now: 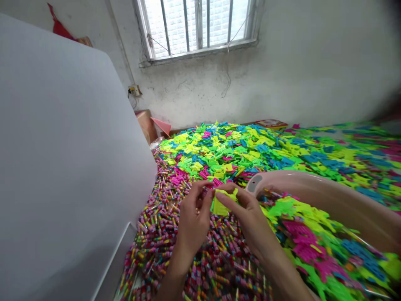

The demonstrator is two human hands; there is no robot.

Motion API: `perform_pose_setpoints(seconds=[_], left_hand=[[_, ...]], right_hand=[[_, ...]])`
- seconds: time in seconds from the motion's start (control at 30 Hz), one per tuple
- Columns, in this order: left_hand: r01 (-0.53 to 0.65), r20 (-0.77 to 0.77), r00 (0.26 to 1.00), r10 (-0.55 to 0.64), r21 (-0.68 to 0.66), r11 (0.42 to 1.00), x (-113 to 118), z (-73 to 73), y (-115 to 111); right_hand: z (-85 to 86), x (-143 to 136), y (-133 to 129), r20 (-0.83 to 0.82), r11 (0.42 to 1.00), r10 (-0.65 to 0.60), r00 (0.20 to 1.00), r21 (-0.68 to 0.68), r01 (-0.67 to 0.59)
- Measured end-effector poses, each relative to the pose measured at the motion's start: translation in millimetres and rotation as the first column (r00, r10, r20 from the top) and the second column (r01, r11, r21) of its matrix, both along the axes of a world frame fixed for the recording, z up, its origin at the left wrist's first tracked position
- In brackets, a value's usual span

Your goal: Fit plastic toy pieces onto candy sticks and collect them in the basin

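**Two-hand fingertip grip on a flat bright-yellow plastic piece**

Right hand [250,209]: thumb laid across the face of the flat bright-yellow plastic piece [223,208], fingers behind it, closed in a light pinch. Left hand [194,213]: thumb and forefinger drawn narrow at the piece's upper left corner; whether they also hold a second, smaller part cannot be told.

Position: the piece is held above the layer of small, multicoloured stick-shaped items [163,242], just left of the left end of the pale pink plastic basin [297,175]. Beyond the hands lies a heap of flat green, yellow, blue and magenta plastic pieces [200,144]; similar pieces fill the basin.

Handling notes: steady the piece with the right hand and make fine adjustments with the left. Keep pressure light, as thin plastic would probably flex. Keep both thumbs off the edge being worked, and hold clear of the basin rim to avoid knocks.
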State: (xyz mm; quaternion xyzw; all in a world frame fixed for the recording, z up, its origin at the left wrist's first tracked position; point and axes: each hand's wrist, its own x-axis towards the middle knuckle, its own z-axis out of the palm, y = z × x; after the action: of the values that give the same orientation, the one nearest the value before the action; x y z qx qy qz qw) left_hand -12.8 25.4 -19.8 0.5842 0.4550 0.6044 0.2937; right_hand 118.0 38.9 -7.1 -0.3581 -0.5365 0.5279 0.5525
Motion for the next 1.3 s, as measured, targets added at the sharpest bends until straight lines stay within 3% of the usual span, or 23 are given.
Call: perform_pose_setpoints(seconds=[0.13,0.3,0.47,0.8,1.07,1.3], left_hand=[[-0.005,0.015,1.000,0.005,-0.022,1.000,-0.1,3.5,-1.9],[0.041,0.105,0.994,-0.038,-0.030,0.999,-0.6,5.2,-3.0],[0.023,0.058,0.998,-0.020,-0.048,0.999,-4.9,3.7,-0.6],[0.057,0.050,0.997,-0.052,-0.095,0.994,-9.1,4.3,0.3],[0.078,0.151,0.987,-0.062,-0.098,0.992,-6.7,2.2,2.6],[0.056,-0.131,0.990,-0.057,-0.011,0.998,-15.5,4.7,-1.8]], right_hand=[[-0.5,1.4,1.4,0.077,0.999,-0.018,0.997,0.036,0.015],[0.1,1.1,4.4,0.155,0.995,0.046,0.987,0.080,-0.059],[-0.3,3.2,4.8,0.213,0.997,-0.016,0.977,0.082,-0.002],[-0.2,3.3,5.5,0.230,0.999,0.007,0.973,0.045,-0.018],[-2.9,4.2,7.0,0.264,0.994,0.022,0.964,0.094,-0.049],[-0.9,4.5,5.0,0.278,0.994,0.022,0.960,0.099,-0.051]])
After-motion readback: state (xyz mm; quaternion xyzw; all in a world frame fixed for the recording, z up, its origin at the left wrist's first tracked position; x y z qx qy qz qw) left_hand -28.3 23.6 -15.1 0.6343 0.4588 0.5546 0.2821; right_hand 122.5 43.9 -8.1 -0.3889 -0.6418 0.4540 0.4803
